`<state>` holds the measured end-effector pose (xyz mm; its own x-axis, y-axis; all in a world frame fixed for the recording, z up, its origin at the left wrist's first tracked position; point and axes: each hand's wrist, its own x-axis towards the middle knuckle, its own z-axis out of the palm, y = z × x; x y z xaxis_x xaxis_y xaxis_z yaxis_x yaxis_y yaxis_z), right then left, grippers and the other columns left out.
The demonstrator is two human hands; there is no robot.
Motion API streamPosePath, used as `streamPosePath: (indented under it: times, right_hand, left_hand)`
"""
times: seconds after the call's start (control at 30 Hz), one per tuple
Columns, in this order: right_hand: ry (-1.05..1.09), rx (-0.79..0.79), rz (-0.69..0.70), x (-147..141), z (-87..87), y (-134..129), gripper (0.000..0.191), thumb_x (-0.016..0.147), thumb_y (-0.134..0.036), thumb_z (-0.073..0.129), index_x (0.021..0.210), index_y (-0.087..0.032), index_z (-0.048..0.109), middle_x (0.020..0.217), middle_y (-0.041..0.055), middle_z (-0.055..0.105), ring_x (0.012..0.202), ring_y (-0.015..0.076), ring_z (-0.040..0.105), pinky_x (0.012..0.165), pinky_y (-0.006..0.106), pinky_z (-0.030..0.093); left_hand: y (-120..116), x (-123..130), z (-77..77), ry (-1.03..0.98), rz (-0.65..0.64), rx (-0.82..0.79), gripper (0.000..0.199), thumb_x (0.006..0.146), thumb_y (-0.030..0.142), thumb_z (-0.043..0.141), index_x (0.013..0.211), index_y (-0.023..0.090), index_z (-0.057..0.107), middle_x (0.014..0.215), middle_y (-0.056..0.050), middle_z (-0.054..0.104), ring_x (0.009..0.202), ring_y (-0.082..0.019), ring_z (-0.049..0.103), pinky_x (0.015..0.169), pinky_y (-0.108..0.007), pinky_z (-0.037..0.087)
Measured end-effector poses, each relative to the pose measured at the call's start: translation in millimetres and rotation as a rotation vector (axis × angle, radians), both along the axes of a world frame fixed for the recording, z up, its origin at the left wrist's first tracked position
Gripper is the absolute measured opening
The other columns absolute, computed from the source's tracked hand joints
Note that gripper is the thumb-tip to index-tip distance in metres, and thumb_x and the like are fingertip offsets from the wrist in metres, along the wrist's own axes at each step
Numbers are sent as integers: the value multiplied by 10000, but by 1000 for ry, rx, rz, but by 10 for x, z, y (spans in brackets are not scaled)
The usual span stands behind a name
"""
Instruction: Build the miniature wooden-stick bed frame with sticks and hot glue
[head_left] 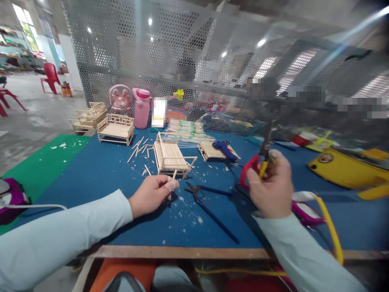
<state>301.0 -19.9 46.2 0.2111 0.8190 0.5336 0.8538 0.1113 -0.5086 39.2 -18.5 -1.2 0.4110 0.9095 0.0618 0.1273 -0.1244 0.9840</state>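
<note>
My left hand (154,193) is closed in a pinch on a short wooden stick (174,174), just in front of a small bench built of sticks (173,158). Over the right part of the table, my right hand (272,184) is wrapped round scissors (248,172) with red and yellow handles; their dark blades point upward and are blurred. Pliers (214,217) with long blue handles lie spread between my hands. Behind them, a blue glue gun (225,150) rests on a low stick-built platform (209,150). Loose cut sticks (138,150) are scattered left of the bench.
More stick-built furniture (115,129) stands at the back left, beside a pink bottle (142,109). Bundled sticks (187,127) lie before the perforated metal screen (136,52). A yellow boat-shaped object (346,166) is at right. A white cable (39,206) crosses the left side.
</note>
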Motion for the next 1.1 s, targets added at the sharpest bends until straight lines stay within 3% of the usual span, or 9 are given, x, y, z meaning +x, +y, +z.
streamPosePath:
  times: [0.07,0.13,0.17,0.23,0.33,0.4,0.57,0.83,1.1]
  right_hand:
    - [345,-149,129,-143,128,-184,472,817,-440,469,1234,-288,309,716,19,532,525,192,500,489,341,447]
    - [473,-497,340,-269,176,-400,344,773,-423,546,1062,-264,449,502,-60,384,396,136,359,399,294,354]
    - [524,-587,334,-319,166,-508,362,728,-410,612,1028,-265,470,528,-62,411,399,120,363,390,276,343]
    - [669,-729,339,-392,107,-694,484,653,-404,672,1081,-267,492,693,-13,565,518,146,508,475,291,440]
    - [771,-866,398,-471,39,-841,534,603,-371,688,1102,-253,539,863,30,633,818,221,610,741,357,500]
    - [724,-896,451,-531,53,-845,434,618,-328,667,1033,-239,575,815,18,613,816,207,597,774,344,483]
    - [617,-992,491,-681,120,-736,309,618,-229,590,924,-228,549,674,-49,490,512,86,422,480,225,384]
    - [628,-938,483,-730,98,-760,217,621,-238,550,835,-216,570,701,-22,539,587,126,481,560,263,409]
    - [650,-1121,716,-713,118,-625,118,669,-218,564,746,-196,478,622,-52,444,514,83,421,490,222,357]
  left_hand:
    - [-19,-12,11,24,-11,14,329,861,385,458,614,169,483,498,61,437,453,-69,359,480,-213,293]
    - [-41,-22,21,33,-20,51,326,865,375,451,611,172,476,509,59,443,465,-72,374,488,-210,304]
    - [-51,-27,26,35,-22,76,326,869,369,445,610,173,468,519,58,445,474,-73,382,495,-209,310]
    - [-66,-36,41,41,-20,132,329,878,361,428,607,175,451,533,57,440,491,-76,391,508,-208,318]
    - [-74,-49,64,48,-8,194,343,889,358,405,596,179,417,524,63,405,494,-78,374,518,-212,314]
    - [-74,-55,71,55,-6,209,355,891,354,397,580,183,384,515,66,382,494,-78,355,519,-215,304]
    - [-80,-54,60,93,-23,253,365,884,352,408,564,184,350,535,65,327,523,-80,307,513,-218,266]
    - [-126,-45,65,135,-59,324,341,876,318,416,571,180,346,546,62,312,539,-82,289,516,-222,243]
    - [-135,-40,87,161,-65,385,337,876,308,398,572,180,331,550,59,312,544,-81,286,519,-215,246]
